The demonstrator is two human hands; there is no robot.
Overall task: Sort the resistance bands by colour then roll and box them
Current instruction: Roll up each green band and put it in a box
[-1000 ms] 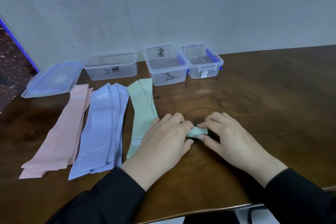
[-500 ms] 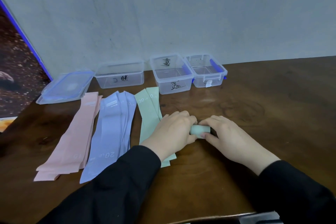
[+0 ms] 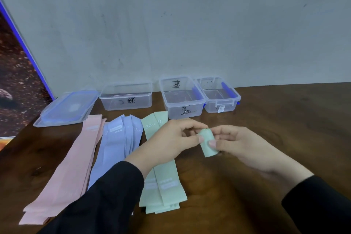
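Green roll (image 3: 208,143): tightly wound, held above the bench (image 3: 284,138), just in front of the middle box (image 3: 181,99).
Left hand (image 3: 171,138): fingers curled, thumb and fingertips pinching the roll's upper left edge.
Right hand (image 3: 241,142): fingers curled round the roll's right side, thumb pressed on its face.
Remaining stacks: green bands (image 3: 163,186) flat beneath the left wrist; lilac bands (image 3: 117,144) and pink bands (image 3: 76,161) flat to the left, none rolled.
Boxes: left box (image 3: 126,97), middle box and right box (image 3: 220,97) open along the wall, apparently holding nothing; lid (image 3: 66,108) lying beside them.
Risk, unwinding: likely springs open if either pinch loosens during a one-handed transfer, since the free end is only trapped by thumbs.
Risk, wrong box: handwritten marks hard to read, so colour could be misfiled.
Risk, sleeve drag: left sleeve (image 3: 106,195) lying over the flat stacks; reaching forward could smear the colours together.
Risk, box shift: light plastic may slide if nudged by the roll.
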